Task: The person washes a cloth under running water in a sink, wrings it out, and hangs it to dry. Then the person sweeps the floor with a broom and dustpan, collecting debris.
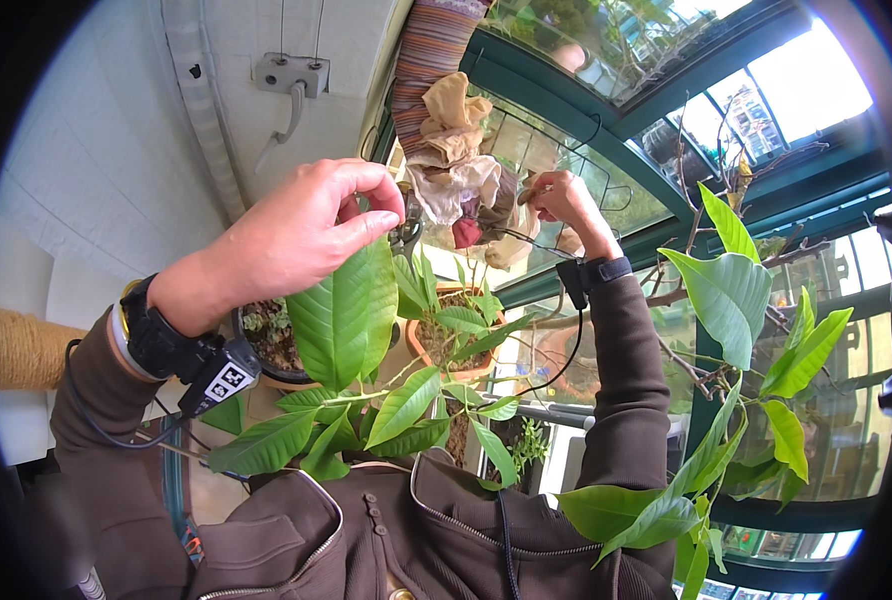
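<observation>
My left hand (318, 225) is raised at the left, thumb and forefinger curled close together above a large green leaf (341, 319). Whether anything thin is between these fingertips is hidden. Just beyond them is a grey-black object (408, 225), partly covered and too unclear to name. Further right, my right hand (563, 202) pinches the edge of a small brownish cloth (527, 196) beside a hanging bunch of crumpled fabric. The bunch includes beige cloth (453, 161), a brown piece (500, 201) and a dark red piece (467, 232).
A striped fabric tube (434, 49) hangs above the cloths. Below are an orange planter (416, 341) and a dark pot (281, 375). Leafy branches (720, 300) reach in from the right, before green-framed windows (551, 82). A rope-wrapped post (29, 349) stands left.
</observation>
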The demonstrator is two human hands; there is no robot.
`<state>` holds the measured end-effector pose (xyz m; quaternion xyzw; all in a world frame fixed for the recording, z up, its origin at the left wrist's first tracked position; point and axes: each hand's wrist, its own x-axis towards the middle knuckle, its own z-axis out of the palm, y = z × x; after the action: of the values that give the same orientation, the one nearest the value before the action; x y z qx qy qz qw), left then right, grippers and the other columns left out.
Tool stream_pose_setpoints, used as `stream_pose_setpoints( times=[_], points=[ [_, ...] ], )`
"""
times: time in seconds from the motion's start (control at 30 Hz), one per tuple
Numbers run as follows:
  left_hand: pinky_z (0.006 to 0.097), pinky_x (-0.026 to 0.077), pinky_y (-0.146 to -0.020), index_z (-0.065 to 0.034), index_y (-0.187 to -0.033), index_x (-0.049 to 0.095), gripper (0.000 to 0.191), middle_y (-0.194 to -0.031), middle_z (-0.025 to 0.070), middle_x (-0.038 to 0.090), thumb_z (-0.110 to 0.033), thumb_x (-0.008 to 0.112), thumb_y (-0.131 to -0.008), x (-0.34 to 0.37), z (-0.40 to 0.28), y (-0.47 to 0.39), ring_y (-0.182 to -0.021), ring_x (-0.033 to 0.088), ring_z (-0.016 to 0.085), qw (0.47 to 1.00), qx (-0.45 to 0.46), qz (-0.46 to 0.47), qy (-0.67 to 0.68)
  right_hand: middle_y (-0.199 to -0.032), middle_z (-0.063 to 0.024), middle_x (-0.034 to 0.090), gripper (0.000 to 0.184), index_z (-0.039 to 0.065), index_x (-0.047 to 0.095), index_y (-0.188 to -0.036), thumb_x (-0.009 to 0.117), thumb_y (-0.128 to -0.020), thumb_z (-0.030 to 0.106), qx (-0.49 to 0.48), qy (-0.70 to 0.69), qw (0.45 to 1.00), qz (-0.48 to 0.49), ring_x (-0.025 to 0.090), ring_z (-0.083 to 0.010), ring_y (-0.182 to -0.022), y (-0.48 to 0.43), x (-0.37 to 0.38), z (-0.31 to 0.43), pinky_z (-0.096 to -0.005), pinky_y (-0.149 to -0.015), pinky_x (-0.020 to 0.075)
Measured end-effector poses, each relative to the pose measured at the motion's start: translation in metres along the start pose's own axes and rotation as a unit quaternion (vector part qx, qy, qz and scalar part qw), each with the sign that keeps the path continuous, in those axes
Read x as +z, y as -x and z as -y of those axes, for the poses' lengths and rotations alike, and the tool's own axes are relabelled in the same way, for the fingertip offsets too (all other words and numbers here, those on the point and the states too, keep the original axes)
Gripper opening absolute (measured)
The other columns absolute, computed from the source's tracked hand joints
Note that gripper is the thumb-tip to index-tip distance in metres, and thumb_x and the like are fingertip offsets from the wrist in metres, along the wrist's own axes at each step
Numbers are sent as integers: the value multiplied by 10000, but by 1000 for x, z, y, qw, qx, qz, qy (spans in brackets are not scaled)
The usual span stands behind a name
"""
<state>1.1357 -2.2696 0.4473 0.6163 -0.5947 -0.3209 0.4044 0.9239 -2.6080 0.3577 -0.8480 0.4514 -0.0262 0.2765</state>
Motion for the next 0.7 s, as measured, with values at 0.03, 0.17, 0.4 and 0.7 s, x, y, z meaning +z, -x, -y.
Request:
stream_pose_setpoints(
  times=[0.03, 0.17, 0.4, 0.7],
  points=[
    [220, 413, -617, 0, -908, 580, 75, -809, -7, 532, -73, 564, -900, 0, 0, 0, -672, 470, 47, 1000, 3, -1, -1, -670, -89, 664, 93, 3, 682, -806, 625, -766, 65, -1, -49, 999, -3, 660, -114, -623, 0, 0, -1, -259, -548, 548],
    [221, 415, -618, 1, -907, 580, 75, -802, -9, 533, -73, 568, -897, 3, -2, 1, -674, 471, 47, 1000, -3, 5, -1, -760, -86, 686, 159, 12, 674, -841, 555, -832, 116, 40, -74, 996, 8, 676, -138, -667, -15, 20, -11, -291, -563, 543],
    [227, 422, -620, 6, -896, 580, 80, -797, -5, 532, -73, 569, -889, 6, -6, 2, -672, 474, 51, 1000, 10, 8, 1, -821, -186, 677, 191, 11, 712, -796, 609, -735, 160, -156, 458, 871, 79, 666, -332, -782, -61, 59, -42, -389, -701, 526],
    [231, 408, -603, 5, -881, 578, 89, -788, 2, 526, -83, 565, -887, 0, -13, 21, -655, 459, 60, 1000, -1, 3, -6, -724, -35, 700, 202, 32, 721, -863, 624, -796, 195, -81, 141, 963, 216, 581, -96, -535, -31, 3, -5, -263, -469, 443]
  ],
)
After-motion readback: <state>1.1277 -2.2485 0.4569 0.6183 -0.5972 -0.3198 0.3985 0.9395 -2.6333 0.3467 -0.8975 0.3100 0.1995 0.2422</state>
